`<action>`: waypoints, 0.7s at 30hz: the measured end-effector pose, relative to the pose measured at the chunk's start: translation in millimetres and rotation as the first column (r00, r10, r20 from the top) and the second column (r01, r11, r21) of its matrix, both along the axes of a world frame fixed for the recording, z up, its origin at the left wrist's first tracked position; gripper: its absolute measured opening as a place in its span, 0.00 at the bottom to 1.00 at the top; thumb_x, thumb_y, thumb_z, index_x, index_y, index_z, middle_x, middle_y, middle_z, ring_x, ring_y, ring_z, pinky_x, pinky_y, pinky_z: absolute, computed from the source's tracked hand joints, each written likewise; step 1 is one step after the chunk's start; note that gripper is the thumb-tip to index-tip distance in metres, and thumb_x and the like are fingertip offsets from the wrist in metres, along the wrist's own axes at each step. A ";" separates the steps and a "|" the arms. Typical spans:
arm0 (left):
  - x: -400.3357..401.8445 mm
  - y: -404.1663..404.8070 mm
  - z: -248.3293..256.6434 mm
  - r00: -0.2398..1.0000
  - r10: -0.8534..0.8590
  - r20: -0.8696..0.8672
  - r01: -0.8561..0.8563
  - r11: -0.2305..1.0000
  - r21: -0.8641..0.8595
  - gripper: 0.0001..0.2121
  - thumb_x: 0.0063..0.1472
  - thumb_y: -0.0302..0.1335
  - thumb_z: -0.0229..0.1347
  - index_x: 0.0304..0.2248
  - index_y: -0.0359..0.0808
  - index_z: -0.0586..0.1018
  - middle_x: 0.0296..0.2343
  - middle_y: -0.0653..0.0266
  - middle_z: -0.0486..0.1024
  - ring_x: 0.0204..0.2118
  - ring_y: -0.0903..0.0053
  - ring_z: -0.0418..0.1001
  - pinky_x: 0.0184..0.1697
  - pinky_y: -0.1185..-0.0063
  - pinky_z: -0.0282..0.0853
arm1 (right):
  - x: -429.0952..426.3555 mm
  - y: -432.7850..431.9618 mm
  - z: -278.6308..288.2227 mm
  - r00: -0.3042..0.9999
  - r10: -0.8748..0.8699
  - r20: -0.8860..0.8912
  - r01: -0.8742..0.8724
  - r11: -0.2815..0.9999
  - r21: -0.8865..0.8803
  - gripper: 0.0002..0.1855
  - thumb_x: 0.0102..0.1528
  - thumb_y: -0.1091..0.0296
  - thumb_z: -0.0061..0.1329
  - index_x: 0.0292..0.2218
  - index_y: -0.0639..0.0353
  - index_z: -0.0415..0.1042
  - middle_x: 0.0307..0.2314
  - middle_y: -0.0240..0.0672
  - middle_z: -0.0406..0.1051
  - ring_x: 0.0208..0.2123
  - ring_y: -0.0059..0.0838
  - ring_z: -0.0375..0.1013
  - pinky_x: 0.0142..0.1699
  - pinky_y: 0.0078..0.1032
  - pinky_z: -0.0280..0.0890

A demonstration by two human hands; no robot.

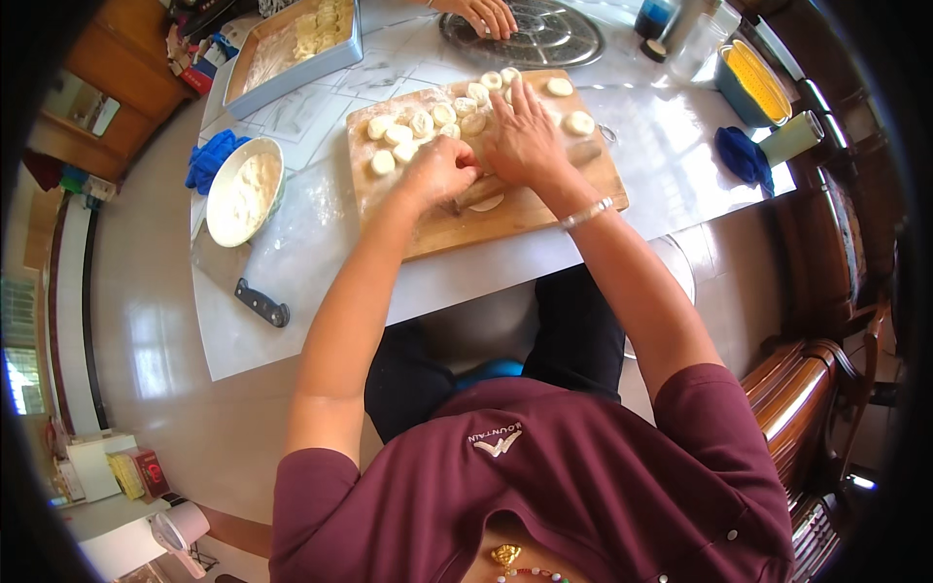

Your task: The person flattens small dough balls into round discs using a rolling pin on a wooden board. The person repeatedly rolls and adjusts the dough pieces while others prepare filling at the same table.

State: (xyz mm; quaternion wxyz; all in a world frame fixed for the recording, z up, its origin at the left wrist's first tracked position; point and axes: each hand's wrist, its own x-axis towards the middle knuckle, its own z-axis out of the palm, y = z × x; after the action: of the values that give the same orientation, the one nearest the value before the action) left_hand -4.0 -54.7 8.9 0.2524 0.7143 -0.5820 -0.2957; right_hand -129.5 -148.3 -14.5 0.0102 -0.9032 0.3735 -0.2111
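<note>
A wooden rolling pin point(585, 152) lies across the wooden board point(510, 222), with its far end showing past my right wrist. My right hand point(523, 138) rests palm down over the pin, fingers stretched out toward the dough pieces. Part of a flat dough round point(487, 204) shows beneath the pin near the board's front. Close to the pin's left end, my left hand point(444, 171) has curled fingers; what lies between them is hidden. Several small flattened dough pieces point(421, 124) sit on the floured board behind my hands, and one dough piece point(579, 123) lies apart at right.
At left are a bowl of flour point(248, 189), a blue cloth point(213, 157) and a cleaver with a black handle point(262, 302). A tray point(291, 69) holds dough items. Another person's hand point(492, 16) touches a round metal tray point(561, 40). A yellow basket point(758, 80) stands far right.
</note>
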 end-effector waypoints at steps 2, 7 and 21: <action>3.7 -0.6 -2.7 0.999 -0.008 -0.039 0.008 1.000 0.011 0.05 0.52 0.24 0.53 0.26 0.30 0.75 0.20 0.66 0.73 0.23 0.84 0.68 0.29 0.82 0.66 | -0.6 -1.6 -3.3 1.000 0.017 -0.005 -0.017 0.999 0.044 0.31 0.52 0.55 0.37 0.54 0.60 0.56 0.56 0.55 0.47 0.60 0.45 0.45 0.61 0.35 0.42; 3.5 26.9 -4.8 0.960 0.108 -0.257 -0.098 0.994 0.050 0.04 0.54 0.24 0.51 0.25 0.32 0.72 0.21 0.69 0.70 0.23 0.86 0.67 0.26 0.85 0.66 | -57.0 51.1 -4.1 0.992 0.100 0.076 -0.106 0.992 0.072 0.28 0.54 0.53 0.38 0.52 0.59 0.60 0.52 0.56 0.54 0.56 0.48 0.53 0.58 0.38 0.48; 7.0 11.5 -3.2 0.973 0.062 -0.220 -0.042 0.995 0.095 0.06 0.55 0.27 0.52 0.26 0.33 0.75 0.17 0.71 0.69 0.19 0.87 0.66 0.20 0.86 0.63 | -21.4 20.5 1.2 0.997 0.083 -0.004 -0.083 0.994 0.072 0.27 0.54 0.57 0.38 0.53 0.59 0.58 0.55 0.53 0.51 0.58 0.45 0.49 0.59 0.34 0.47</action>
State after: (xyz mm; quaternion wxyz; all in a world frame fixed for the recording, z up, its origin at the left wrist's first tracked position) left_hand 3.0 -43.2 5.7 0.2914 0.7022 -0.5173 -0.3929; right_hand -150.8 -127.8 -13.3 0.0501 -0.9178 0.3431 -0.1937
